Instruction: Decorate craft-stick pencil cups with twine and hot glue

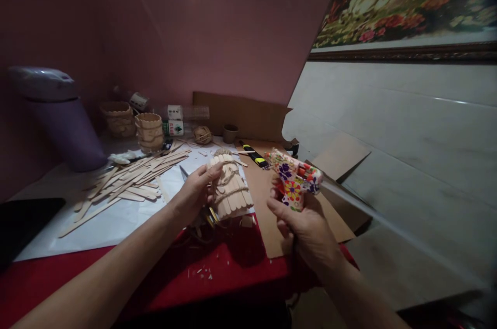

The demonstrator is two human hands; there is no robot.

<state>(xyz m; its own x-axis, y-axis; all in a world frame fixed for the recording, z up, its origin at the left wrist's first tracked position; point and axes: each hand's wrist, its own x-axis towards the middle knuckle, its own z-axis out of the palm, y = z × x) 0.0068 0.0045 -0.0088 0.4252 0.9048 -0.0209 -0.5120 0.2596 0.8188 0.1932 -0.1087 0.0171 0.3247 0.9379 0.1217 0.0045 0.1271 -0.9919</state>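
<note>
My left hand (200, 186) is closed around a small cup covered in popsicle sticks (233, 191), tilted with its scalloped end toward me. Twine is wound round the cup in bands. A flower-patterned glue gun (293, 181) is gripped in my right hand (310, 228), its nozzle end pointing up and left toward the cup but apart from it. A clear glue stick (349, 197) seems to trail from the gun's back, blurred. Below my left hand lie scissors (212, 216), partly hidden.
Loose popsicle sticks (132, 179) spread over white paper (104, 228). Behind are finished-looking stick cups (149, 129), a twine ball (202, 135), a small brown pot (230, 133) and a purple bottle (68, 127). A yellow-black utility knife (253, 154) rests on cardboard (272, 235).
</note>
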